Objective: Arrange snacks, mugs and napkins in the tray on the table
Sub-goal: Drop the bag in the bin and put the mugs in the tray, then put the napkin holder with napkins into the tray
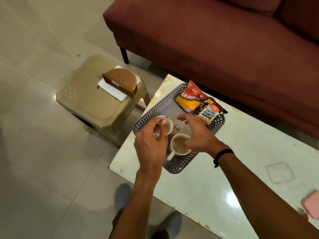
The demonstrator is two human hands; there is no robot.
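A grey perforated tray lies on the white table. In its far end lie a red snack packet and a black salted peanuts packet. Two white mugs stand in the near end: one at the left, the other nearer me. My left hand has its fingers closed on the left mug's rim. Over the nearer mug my right hand hovers with fingers spread, its thumb at the rim. A brown napkin holder with white napkins stands on a beige stool.
A maroon sofa runs behind the table. A pink object lies at the table's right edge. The beige stool stands on the tiled floor left of the table. My feet show below.
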